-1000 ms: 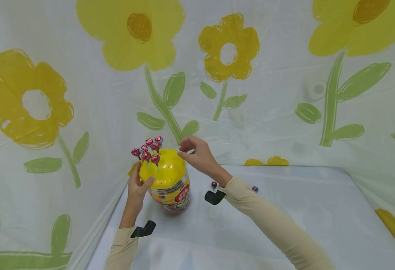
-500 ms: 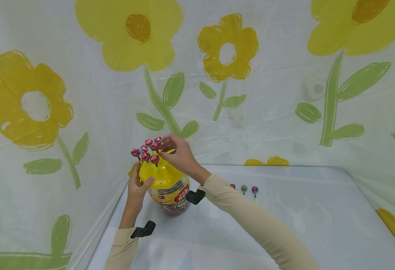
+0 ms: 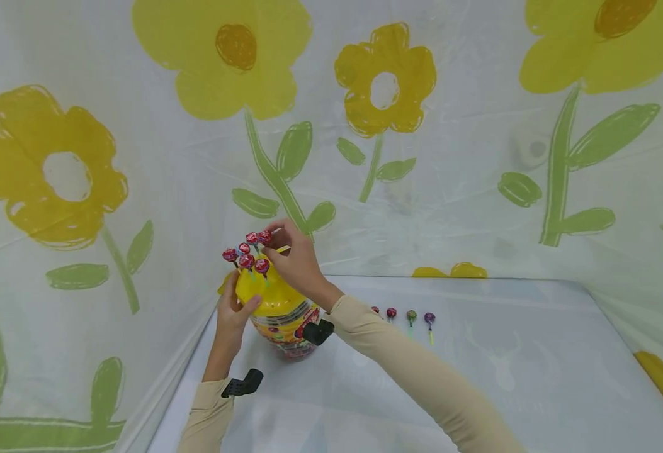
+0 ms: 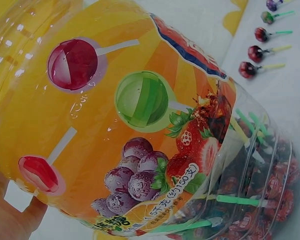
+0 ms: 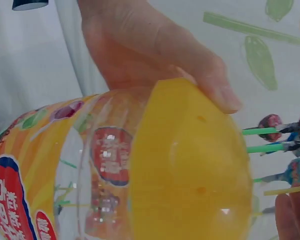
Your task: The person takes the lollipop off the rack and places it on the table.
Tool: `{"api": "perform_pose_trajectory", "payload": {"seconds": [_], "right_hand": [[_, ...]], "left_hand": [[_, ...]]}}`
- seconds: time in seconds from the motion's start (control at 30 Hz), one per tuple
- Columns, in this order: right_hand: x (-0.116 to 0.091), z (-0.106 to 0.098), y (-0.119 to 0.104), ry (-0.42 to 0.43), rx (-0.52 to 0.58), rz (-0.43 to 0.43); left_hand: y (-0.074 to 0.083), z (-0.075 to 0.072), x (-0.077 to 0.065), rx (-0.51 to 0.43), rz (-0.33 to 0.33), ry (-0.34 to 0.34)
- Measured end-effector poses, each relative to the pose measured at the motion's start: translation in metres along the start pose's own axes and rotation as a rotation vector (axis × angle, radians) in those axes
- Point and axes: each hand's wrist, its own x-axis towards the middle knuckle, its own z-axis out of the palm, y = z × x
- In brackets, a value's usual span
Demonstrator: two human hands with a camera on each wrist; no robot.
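A clear plastic candy jar (image 3: pixel 283 329) with a yellow lid (image 3: pixel 277 297) stands at the left of the table, its label printed with lollipops and fruit. Several red-wrapped lollipops (image 3: pixel 247 261) stick up from holes in the lid. My left hand (image 3: pixel 232 321) grips the jar from the left, thumb on the lid's edge, as the right wrist view also shows. Above the lid, my right hand (image 3: pixel 297 260) pinches a lollipop (image 5: pixel 285 191) by its yellow stick. Part of that lollipop is hidden by the fingers. More lollipops (image 4: pixel 280 192) lie inside the jar.
Loose lollipops (image 3: pixel 430 318) lie in a row on the white table (image 3: pixel 535 352), right of the jar; my right forearm partly covers that row in the head view. A flower-printed curtain (image 3: pixel 456 207) hangs behind and at the left of the table.
My right hand has moved left over the lid to the upright lollipops and its fingers have closed on one. The left hand keeps its grip on the jar. More of the loose row shows.
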Motion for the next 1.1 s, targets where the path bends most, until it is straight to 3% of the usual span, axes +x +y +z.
{"api": "perform_pose_trajectory", "payload": {"seconds": [0.1, 0.43, 1.1], "right_hand": [[0.001, -0.006, -0.004, 0.014, 0.027, -0.023], [-0.003, -0.032, -0.006, 0.023, 0.019, 0.015], [-0.024, -0.087, 0.018, 0.026, -0.018, 0.074]], "left_hand": [[0.0, 0.001, 0.0, -0.003, -0.002, -0.001], [0.001, 0.002, -0.003, -0.015, -0.011, -0.004], [0.002, 0.002, -0.003, -0.037, -0.011, 0.003]]}}
